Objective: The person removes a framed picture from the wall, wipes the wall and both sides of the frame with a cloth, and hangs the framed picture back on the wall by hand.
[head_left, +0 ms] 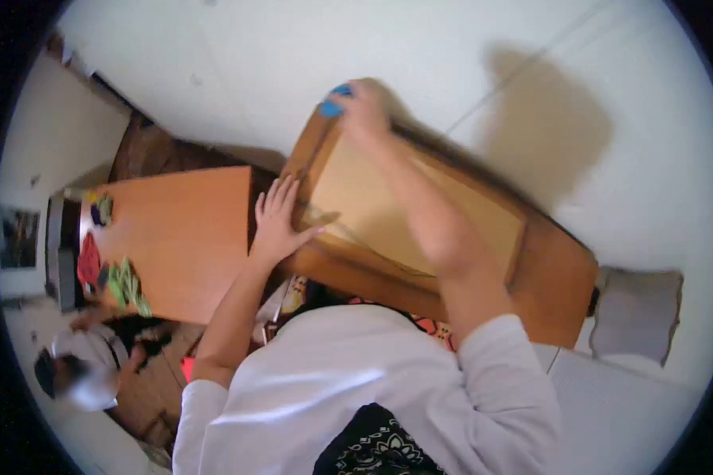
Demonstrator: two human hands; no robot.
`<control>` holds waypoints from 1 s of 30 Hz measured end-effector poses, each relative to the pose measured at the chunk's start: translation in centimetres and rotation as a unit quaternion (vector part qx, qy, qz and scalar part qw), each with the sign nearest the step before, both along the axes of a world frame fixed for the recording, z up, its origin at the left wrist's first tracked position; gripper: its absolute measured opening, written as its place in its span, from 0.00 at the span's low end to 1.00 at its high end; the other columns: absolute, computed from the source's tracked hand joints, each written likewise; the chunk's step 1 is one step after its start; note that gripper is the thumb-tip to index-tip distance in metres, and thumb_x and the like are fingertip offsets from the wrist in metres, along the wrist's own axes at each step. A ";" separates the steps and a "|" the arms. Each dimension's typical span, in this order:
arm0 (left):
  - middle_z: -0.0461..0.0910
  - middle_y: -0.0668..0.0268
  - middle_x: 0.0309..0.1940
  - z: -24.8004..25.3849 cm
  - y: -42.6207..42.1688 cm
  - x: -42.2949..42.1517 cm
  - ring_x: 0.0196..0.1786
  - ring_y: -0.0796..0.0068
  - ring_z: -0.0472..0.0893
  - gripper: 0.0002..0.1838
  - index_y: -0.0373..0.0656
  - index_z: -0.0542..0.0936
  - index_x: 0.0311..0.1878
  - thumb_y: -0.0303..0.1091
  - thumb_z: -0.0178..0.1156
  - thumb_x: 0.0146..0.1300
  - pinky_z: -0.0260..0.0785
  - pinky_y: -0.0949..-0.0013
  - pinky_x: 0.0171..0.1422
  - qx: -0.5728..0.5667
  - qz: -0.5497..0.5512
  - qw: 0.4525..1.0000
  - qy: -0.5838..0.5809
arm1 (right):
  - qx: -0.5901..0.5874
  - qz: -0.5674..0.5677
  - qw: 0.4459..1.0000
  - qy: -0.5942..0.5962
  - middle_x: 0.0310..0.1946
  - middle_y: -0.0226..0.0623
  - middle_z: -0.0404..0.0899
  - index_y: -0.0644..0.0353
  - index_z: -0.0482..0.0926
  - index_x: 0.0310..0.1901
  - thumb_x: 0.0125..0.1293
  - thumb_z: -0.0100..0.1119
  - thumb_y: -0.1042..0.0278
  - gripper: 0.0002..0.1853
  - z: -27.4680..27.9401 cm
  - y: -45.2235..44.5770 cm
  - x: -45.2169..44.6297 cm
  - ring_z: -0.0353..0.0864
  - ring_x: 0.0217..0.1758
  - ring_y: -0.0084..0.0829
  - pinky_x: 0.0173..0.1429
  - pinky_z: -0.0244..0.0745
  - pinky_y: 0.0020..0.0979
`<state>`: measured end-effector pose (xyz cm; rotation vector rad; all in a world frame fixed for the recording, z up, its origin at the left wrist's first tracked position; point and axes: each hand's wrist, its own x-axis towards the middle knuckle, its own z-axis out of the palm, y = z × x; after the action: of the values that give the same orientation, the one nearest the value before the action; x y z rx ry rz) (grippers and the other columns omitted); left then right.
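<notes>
A wooden piece of furniture (558, 273) with a raised frame around a pale yellowish panel (372, 206) stands against the wall. At its far upper left corner, my right hand (364, 111) is closed on a blue cloth (333, 103), pressed to the frame. My left hand (277, 218) lies with fingers spread on the frame's left edge, holding nothing. A thin dark cord or line runs across the lower part of the panel.
To the left is an orange-brown table (190, 237) with a green cloth (127, 286) and a red cloth (89, 257). Another person (91, 348) is at lower left. A grey cushioned seat (635, 315) stands at right.
</notes>
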<state>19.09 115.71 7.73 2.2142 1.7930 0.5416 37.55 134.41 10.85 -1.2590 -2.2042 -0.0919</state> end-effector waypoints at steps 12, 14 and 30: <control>0.55 0.57 0.69 -1.4 4.2 2.9 0.72 0.62 0.52 0.58 0.41 0.53 0.69 0.73 0.56 0.42 0.44 0.43 0.68 0.012 -0.011 0.993 0.118 | 0.011 -0.003 0.988 -0.154 0.45 0.32 0.74 0.47 0.81 0.43 0.55 0.54 0.70 0.14 -4.2 -2.4 3.2 0.71 0.45 0.39 0.41 0.74 0.37; 0.55 0.58 0.69 -1.2 4.8 2.8 0.72 0.62 0.52 0.58 0.44 0.52 0.70 0.73 0.58 0.41 0.44 0.42 0.68 0.001 -0.004 0.992 0.122 | 0.002 -0.017 0.987 -0.158 0.47 0.31 0.73 0.46 0.81 0.45 0.54 0.55 0.71 0.16 -4.1 -3.1 5.2 0.71 0.47 0.39 0.42 0.74 0.37; 0.51 0.61 0.71 -0.7 4.1 3.8 0.73 0.65 0.49 0.59 0.48 0.47 0.71 0.71 0.60 0.41 0.38 0.42 0.71 -0.077 0.020 0.986 0.149 | -0.032 -0.143 0.975 -0.169 0.50 0.31 0.74 0.47 0.82 0.44 0.50 0.57 0.72 0.17 -4.4 -12.7 26.8 0.71 0.48 0.41 0.46 0.74 0.39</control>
<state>22.87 119.85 7.02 2.2509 1.9481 0.0749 64.30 121.67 6.50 -1.6981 -2.3009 -0.3766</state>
